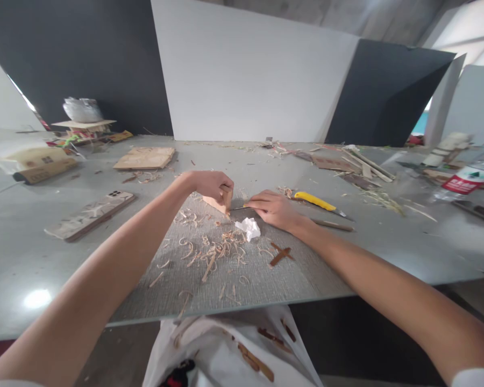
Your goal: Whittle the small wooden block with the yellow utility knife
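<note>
Left hand (212, 184) hides part of wooden block (216, 204) from me. Right hand (272, 208) covers grip of thin tool (239, 208); tip too small for me to place. One end of stick (334, 225) lost behind right forearm (358, 263). Surface (24, 258) right edge out of my view; bottle (474, 173) that side cut off, label (462, 184) lettering blurred.

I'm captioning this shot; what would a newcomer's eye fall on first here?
Probably the left hand, centre, holding a wood block, and the right hand beside it with a thin tool pointing toward the block. Next, the yellow knife right of that hand. Then the curled shavings scattered in front.
</note>
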Demonstrator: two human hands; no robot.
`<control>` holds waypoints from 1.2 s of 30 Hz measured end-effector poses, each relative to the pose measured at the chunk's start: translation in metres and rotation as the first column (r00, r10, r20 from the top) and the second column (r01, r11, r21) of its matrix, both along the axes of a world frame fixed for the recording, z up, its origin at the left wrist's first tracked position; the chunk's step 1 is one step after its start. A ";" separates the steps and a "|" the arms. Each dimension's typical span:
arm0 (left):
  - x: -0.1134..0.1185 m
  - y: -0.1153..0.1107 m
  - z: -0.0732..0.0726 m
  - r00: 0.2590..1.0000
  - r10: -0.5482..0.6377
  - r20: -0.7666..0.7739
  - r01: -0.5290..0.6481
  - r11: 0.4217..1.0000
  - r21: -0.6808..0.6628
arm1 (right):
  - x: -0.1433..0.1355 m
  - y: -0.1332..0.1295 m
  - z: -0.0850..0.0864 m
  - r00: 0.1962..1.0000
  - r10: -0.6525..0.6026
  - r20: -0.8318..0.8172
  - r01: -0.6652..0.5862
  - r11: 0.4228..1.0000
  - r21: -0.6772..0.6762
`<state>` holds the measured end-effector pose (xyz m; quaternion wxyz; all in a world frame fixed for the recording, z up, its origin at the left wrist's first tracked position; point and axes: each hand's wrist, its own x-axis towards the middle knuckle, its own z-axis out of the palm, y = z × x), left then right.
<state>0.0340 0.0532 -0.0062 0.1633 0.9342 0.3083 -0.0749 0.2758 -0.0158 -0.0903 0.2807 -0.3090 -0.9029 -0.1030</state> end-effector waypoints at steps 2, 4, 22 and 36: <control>0.000 -0.001 0.001 1.000 -0.001 -0.001 0.001 1.000 0.007 | 0.001 0.001 -0.001 1.000 0.018 -0.016 -0.018 1.000 0.024; 0.001 -0.001 0.001 1.000 -0.002 -0.008 0.002 1.000 -0.003 | 0.001 0.003 -0.002 0.999 0.025 -0.042 -0.023 0.998 0.057; 0.002 0.001 -0.001 1.000 0.021 -0.014 -0.020 0.999 0.031 | -0.013 -0.002 0.008 0.998 0.022 0.062 -0.019 0.998 -0.061; 0.004 0.001 -0.001 1.000 0.024 -0.013 -0.023 0.999 0.041 | -0.001 0.002 -0.006 0.997 0.007 -0.082 -0.005 1.000 0.015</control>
